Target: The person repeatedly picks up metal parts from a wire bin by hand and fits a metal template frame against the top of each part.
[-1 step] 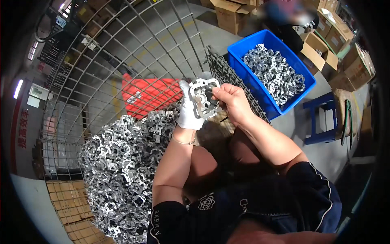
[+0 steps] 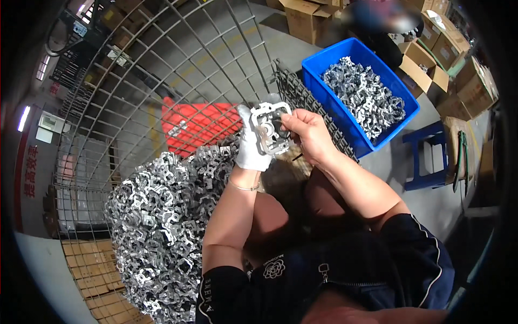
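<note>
My left hand (image 2: 252,148), in a white glove, grips a silver cast-metal part (image 2: 271,128), a squarish frame with a round opening, from its left side. My bare right hand (image 2: 308,136) pinches the same part at its right edge. A thin dark stick (image 2: 297,157) shows under the right palm; I cannot tell what it is. Both hands hold the part up over my knees. A big heap of similar metal parts (image 2: 156,232) lies below and left of my left forearm.
A wire mesh cage wall (image 2: 162,70) curves around the heap, with a red crate (image 2: 197,125) behind it. A blue bin (image 2: 325,89) at the right holds more parts. A blue stool (image 2: 426,156) and cardboard boxes (image 2: 302,19) stand beyond.
</note>
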`<state>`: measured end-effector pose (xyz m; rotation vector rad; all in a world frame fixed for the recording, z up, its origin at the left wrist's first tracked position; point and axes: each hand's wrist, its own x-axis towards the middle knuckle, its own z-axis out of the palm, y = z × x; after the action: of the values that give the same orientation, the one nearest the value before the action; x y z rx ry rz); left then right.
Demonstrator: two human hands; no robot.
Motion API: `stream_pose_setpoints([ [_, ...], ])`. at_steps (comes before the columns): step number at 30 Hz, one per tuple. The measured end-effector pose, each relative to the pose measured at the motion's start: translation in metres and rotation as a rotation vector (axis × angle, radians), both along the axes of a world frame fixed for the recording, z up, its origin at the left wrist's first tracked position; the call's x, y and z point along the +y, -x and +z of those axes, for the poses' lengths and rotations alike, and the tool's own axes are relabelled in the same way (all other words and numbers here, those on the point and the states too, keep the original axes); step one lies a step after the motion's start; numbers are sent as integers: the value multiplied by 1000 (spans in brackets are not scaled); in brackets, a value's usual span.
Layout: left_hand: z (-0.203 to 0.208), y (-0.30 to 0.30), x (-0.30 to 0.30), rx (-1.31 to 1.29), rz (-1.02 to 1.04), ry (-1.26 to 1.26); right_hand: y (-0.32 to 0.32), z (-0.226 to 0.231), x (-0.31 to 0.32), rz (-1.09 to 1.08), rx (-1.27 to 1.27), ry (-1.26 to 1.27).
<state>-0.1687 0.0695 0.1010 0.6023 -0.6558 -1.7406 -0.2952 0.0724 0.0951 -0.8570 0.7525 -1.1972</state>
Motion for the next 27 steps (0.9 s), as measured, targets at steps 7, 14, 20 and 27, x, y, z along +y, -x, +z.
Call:
stream_pose_setpoints([
  [7,-11,-5,-11,101,-34,73,-5,2,-7,-6,-46,-51],
  [14,-14,1,-12,161,-39,67,-4,3,-6,-46,-13,-40],
  [20,-24,10,-29,77,24,-285,6,0,-6,-262,-189,-26],
  [27,-39,59,-52,-115,-139,-176,15,2,4,-384,-139,84],
])
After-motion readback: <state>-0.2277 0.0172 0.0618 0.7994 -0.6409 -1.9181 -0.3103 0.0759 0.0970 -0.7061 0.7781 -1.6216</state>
